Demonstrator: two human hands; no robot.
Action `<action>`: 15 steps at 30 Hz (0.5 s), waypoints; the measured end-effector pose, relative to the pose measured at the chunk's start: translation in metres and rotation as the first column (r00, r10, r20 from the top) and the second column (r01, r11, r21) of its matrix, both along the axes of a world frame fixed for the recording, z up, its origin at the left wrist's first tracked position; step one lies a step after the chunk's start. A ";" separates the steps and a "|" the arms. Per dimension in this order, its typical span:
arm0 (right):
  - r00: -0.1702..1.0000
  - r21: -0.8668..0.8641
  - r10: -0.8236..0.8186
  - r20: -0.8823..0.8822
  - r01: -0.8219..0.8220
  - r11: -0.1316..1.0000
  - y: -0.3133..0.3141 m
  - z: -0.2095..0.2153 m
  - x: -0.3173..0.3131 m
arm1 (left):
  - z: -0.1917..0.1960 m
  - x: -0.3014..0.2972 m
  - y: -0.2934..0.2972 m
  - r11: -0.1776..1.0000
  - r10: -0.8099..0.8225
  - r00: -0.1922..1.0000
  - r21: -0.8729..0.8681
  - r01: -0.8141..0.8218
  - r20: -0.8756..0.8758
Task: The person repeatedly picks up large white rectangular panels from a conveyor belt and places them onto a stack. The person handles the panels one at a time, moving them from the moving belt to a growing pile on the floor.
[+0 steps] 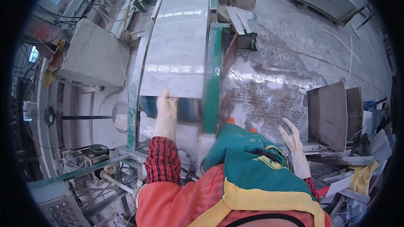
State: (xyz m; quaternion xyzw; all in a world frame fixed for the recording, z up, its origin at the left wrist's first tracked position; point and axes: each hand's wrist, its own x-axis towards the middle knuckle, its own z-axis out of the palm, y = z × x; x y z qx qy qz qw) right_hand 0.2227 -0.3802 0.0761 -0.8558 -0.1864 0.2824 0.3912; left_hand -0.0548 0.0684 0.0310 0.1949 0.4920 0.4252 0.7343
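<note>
Green-and-yellow apron (252, 164) closest, below both gloved hands. Left hand (167, 103) pressed flat on near edge of grey stone slab (179, 46), fingers together, slab stretching ahead. Right hand (292, 136) spread open, empty, beside dark tile stack (328, 115).

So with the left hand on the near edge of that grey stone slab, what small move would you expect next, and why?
Probably a short push forward along the bed. The left hand presses its gloved fingers on the near edge of the grey slab, which lies flat between the green rails of the machine. The right hand hangs open, touching nothing, so it could come over to steady the edge.
</note>
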 end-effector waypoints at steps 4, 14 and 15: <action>1.000 0.005 0.002 -0.001 -0.002 1.000 -0.001 -0.001 0.001 | -0.013 -0.004 0.008 0.999 0.020 1.000 -0.027 -0.020 0.013; 0.992 -0.043 0.073 -0.099 -0.078 0.996 0.007 0.001 -0.003 | 0.001 0.017 0.007 0.980 0.196 0.978 -0.020 -0.198 -0.073; 0.990 -0.045 0.098 -0.102 -0.103 0.994 0.013 0.005 -0.004 | 0.003 0.017 0.008 0.981 0.191 0.978 -0.015 -0.193 -0.083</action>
